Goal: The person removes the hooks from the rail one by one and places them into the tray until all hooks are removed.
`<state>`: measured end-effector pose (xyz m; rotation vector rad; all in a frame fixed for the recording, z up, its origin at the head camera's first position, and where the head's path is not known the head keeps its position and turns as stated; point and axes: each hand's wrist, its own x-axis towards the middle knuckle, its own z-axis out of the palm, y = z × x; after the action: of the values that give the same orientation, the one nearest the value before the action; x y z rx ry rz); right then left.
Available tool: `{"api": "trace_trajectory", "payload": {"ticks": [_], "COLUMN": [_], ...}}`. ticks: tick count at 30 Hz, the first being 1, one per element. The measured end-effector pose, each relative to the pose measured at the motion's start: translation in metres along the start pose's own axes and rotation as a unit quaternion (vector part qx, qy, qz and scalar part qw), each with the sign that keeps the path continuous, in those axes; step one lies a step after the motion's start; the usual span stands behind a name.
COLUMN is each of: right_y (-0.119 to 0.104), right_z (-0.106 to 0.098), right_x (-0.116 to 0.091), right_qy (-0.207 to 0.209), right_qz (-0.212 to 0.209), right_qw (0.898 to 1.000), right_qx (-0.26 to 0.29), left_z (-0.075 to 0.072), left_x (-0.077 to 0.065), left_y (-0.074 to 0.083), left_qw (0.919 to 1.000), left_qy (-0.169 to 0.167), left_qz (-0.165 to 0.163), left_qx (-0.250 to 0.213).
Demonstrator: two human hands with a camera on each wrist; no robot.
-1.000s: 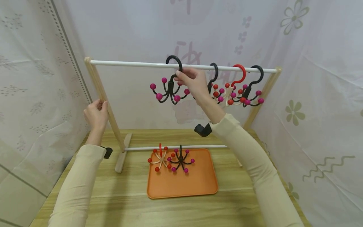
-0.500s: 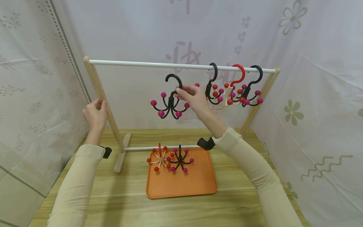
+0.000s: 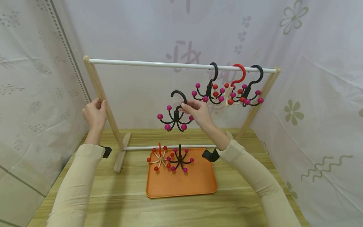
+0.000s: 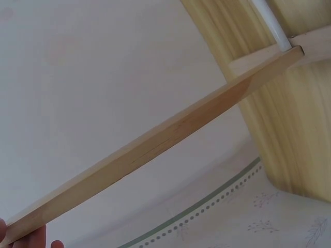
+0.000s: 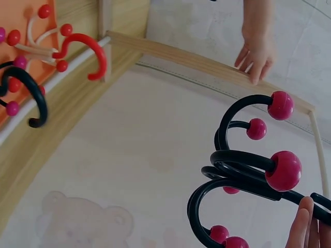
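My right hand (image 3: pixel 199 115) pinches the neck of a black multi-arm hanger (image 3: pixel 176 116) with magenta balls on its arm tips. The hanger is upright, below the white rail (image 3: pixel 136 63) and above the tray, its hook free. In the right wrist view its curved arms and magenta balls (image 5: pixel 282 173) show up close beside the fingertips (image 5: pixel 305 204). At the left, my left hand (image 3: pixel 94 116) grips the wooden side post (image 3: pixel 112 123) of the rack between thumb and fingers. The left wrist view shows the post (image 4: pixel 155 139) slanting down to its foot.
On the rail's right part hang two black hangers (image 3: pixel 208 90) (image 3: pixel 247 92) and a cream one with a red hook (image 3: pixel 239 71). An orange tray (image 3: pixel 181 187) on the wooden table (image 3: pixel 124 198) bears a cream hanger (image 3: pixel 161 159) and a black hanger (image 3: pixel 180 159). A lower bar (image 3: pixel 136 148) runs behind it.
My right hand has brought the black hanger down from rail height, away from the rail and slightly to the right. The left hand stays on the post.
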<state>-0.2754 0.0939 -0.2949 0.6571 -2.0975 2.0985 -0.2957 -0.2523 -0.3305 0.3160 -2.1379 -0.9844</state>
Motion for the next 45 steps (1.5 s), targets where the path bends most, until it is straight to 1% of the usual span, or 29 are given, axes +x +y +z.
{"api": "trace_trajectory", "payload": {"ticks": [4,7,13,17,20,24,28,33,36,45], "right_y": [0.010,0.018,0.033,0.041,0.049,0.060,0.068,0.078,0.084,0.107], "right_z": [-0.005,-0.009,-0.017,-0.024,-0.029,-0.037,-0.044,-0.053,-0.058,-0.073], "right_x": [-0.008,-0.014,-0.028,-0.036,-0.043,-0.052,-0.061,-0.069,-0.075,-0.093], "right_qy": [-0.001,-0.001,0.012,0.026,0.036,0.041,0.051,0.068,0.074,0.090], "right_qz": [0.005,0.011,0.015,0.014,0.023,0.042,0.053,0.052,0.050,0.090], "right_qw": [1.000,1.000,1.000,0.999,0.999,0.998,0.997,0.996,0.996,0.991], "right_qx": [-0.014,-0.015,-0.004,-0.013,-0.024,-0.020,-0.015,-0.017,-0.019,-0.041], "left_z": [0.000,0.000,0.000,0.000,0.000,-0.001,-0.001,-0.001,-0.001,-0.001], "left_x": [0.000,0.000,0.001,0.000,0.000,0.001,0.001,0.000,0.000,0.000], "left_y": [0.000,0.000,-0.001,-0.001,-0.001,0.000,-0.001,0.000,0.000,0.000], "left_qw": [1.0000,1.0000,1.0000,1.0000,0.9999,0.9998,0.9999,1.0000,1.0000,1.0000], "left_qy": [-0.002,-0.002,-0.006,-0.006,-0.007,-0.013,-0.010,-0.002,-0.003,-0.007], "left_qz": [0.001,0.004,-0.002,-0.004,-0.007,-0.013,-0.007,0.006,0.006,0.000], "left_qx": [0.005,0.006,0.003,0.003,0.004,0.006,0.004,-0.003,-0.004,-0.005]}}
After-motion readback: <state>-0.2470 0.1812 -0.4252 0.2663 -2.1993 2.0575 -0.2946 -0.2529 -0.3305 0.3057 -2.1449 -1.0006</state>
